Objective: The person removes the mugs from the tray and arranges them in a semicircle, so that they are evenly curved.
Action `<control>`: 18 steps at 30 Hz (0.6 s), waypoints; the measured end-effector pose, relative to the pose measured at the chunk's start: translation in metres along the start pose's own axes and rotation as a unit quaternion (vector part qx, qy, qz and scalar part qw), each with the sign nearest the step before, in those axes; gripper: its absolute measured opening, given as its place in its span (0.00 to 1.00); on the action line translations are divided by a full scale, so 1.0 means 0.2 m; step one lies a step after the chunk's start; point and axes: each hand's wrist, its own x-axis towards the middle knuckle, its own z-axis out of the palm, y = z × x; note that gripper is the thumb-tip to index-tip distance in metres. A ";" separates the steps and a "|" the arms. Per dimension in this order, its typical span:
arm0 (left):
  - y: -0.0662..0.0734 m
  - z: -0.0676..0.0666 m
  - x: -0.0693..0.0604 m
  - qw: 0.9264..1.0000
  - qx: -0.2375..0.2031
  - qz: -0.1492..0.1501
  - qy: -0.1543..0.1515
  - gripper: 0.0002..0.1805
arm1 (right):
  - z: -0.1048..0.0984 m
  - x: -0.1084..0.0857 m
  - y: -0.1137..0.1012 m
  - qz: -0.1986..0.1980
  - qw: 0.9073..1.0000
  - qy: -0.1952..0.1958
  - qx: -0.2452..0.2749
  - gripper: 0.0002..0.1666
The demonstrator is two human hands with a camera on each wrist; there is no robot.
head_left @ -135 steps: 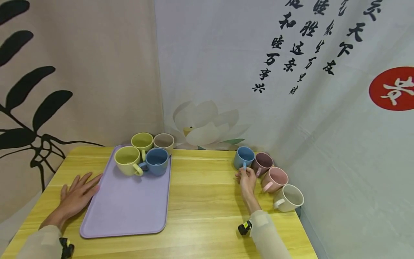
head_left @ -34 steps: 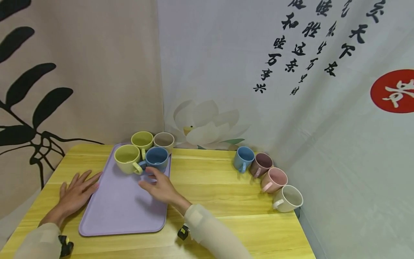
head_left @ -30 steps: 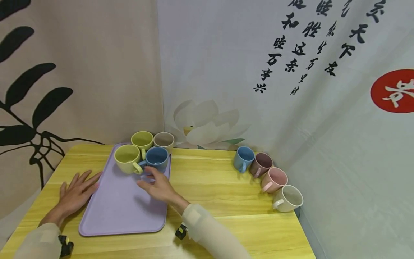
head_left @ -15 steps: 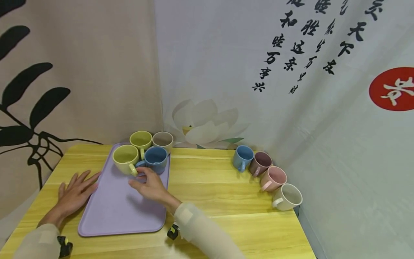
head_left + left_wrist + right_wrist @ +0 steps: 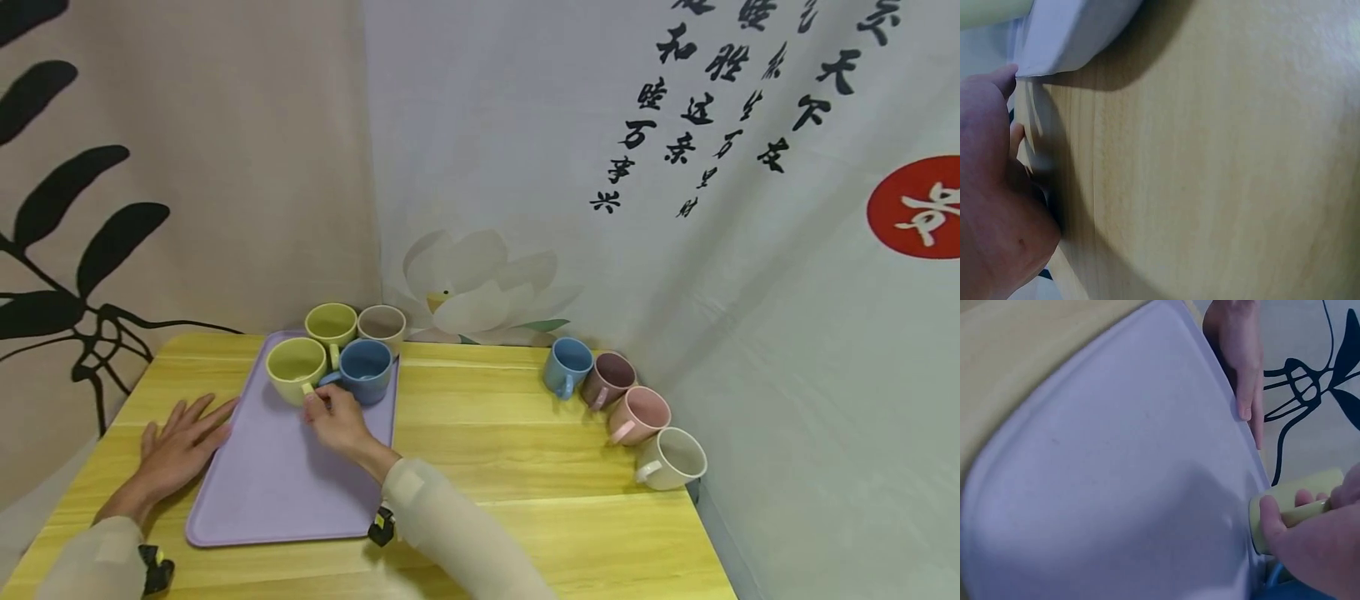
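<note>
1. Head view: your right grip [image 5: 341, 421] pinches the handle of the front yellow-green cup [image 5: 295, 371], which stands toward the far end of the purple tray [image 5: 285, 475]. Just beside it is the tray's blue cup [image 5: 367, 371], its handle pointing at the one you hold; a sideways pull could hook the handles and drag both cups. The back yellow-green cup [image 5: 330, 325] and the taupe cup [image 5: 384, 323] are close behind, so a push away from you might knock them. A row of four cups [image 5: 636, 421] stands well apart at the right of the surface [image 5: 465, 442] (the white cup [image 5: 671, 462], beside the edge, looks likeliest to fall if bumped).

2. Left wrist view: your left grip [image 5: 1004, 194] holds nothing, and a fingertip meets the tray's rim. If that contact slips, a tug on the cup may skid the tray.

3. Right wrist view: your thumb presses the cup's handle. Holding only there could let it twist or tip; you cannot tell here whether its base sits flat.
</note>
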 end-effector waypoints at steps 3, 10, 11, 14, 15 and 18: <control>0.01 -0.01 0.00 1.000 0.000 0.000 -0.001 0.36 | 0.05 0.06 0.10 -0.024 0.998 0.027 -0.051 0.18; 0.03 0.00 0.00 1.000 -0.005 0.003 -0.003 0.36 | -0.01 0.01 0.05 -0.026 0.999 0.003 -0.048 0.17; 0.03 0.00 0.00 1.000 -0.006 0.004 -0.002 0.36 | -0.03 -0.01 0.02 -0.027 0.999 -0.009 -0.043 0.17; 0.02 0.00 0.00 1.000 -0.006 0.007 0.004 0.36 | -0.06 -0.06 -0.05 -0.021 0.998 -0.052 -0.002 0.18; 0.02 0.00 0.00 1.000 -0.007 0.006 0.005 0.36 | -0.07 -0.09 -0.07 -0.019 0.998 -0.065 0.012 0.18; 0.01 0.00 -0.01 1.000 -0.004 0.005 0.010 0.37 | -0.08 -0.14 -0.10 -0.009 0.995 -0.092 0.034 0.19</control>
